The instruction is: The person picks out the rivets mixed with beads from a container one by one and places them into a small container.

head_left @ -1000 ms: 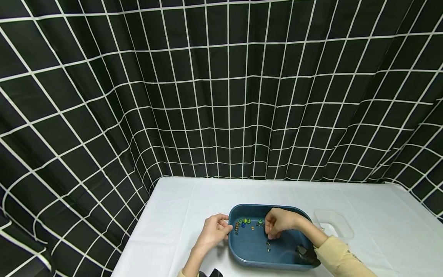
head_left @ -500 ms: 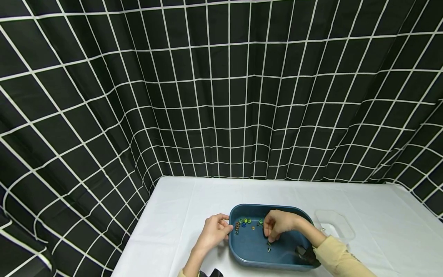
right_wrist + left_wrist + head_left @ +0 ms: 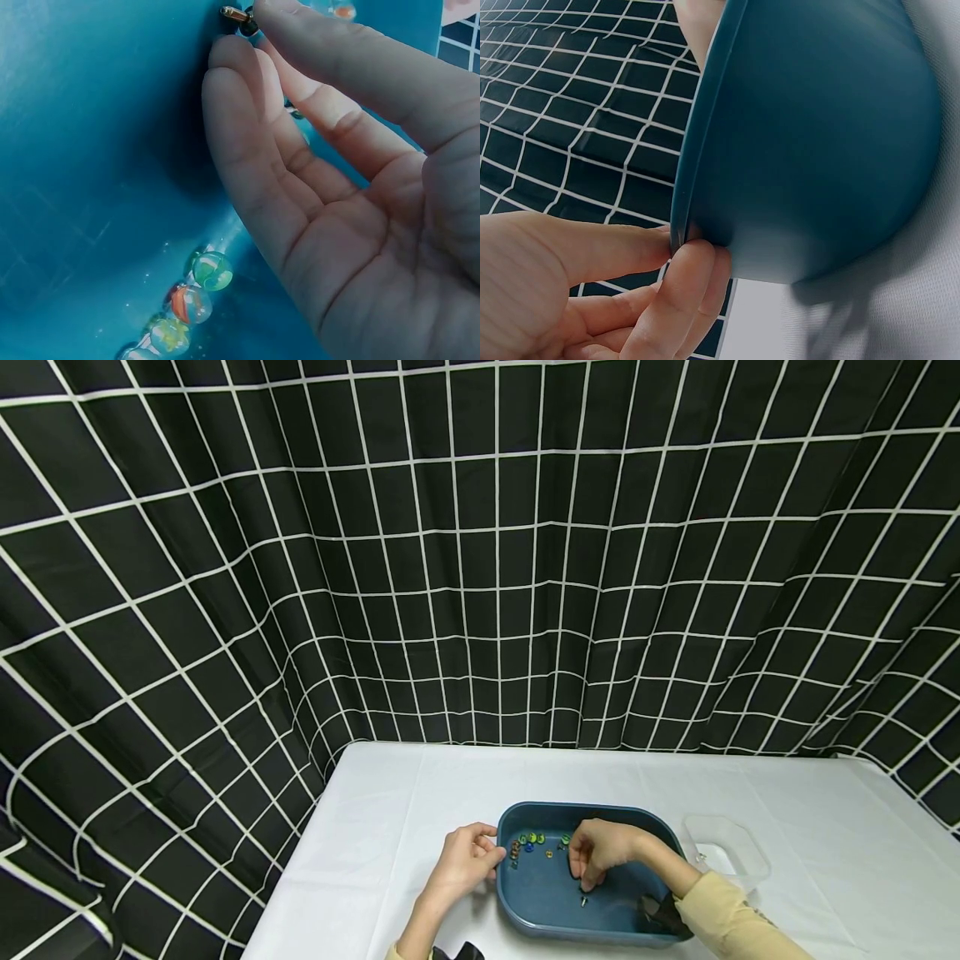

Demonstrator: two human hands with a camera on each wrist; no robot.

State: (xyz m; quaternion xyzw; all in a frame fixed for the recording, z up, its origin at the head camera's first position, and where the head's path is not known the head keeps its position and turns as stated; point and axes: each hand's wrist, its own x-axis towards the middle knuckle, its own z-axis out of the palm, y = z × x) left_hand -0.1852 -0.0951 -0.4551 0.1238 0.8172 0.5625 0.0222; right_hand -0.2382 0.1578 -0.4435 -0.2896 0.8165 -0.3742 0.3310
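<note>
"Right hand point(image 3: 603, 847) has shifted slightly toward the near side of the blue tub point(image 3: 540, 897) since the earlier frame. Left hand point(image 3: 465, 856) shows no clear change."

"State of the left grip?"

"Pinching the tub's rim, thumb on one side and fingers on the other. My judgement: it steadies the tub on the white cloth point(image 3: 420, 785)."

"And the right?"

"Fingers curled, thumb extended. Its tip is at a small metal piece point(image 3: 237, 15), apparently a screw, inside the tub. Whether the piece is pinched or only touched, I cannot tell. So small an item probably calls for fingertips rather than the palm."

"Remaining contents?"

"Glass marbles point(image 3: 532, 838) by the far left corner; others, including a green marble point(image 3: 212, 271), in a row below the right hand in its wrist view. Round items roll; the tub's walls presumably contain them."

"Outside it?"

"One clear container point(image 3: 738, 839), right of the tub."
</note>
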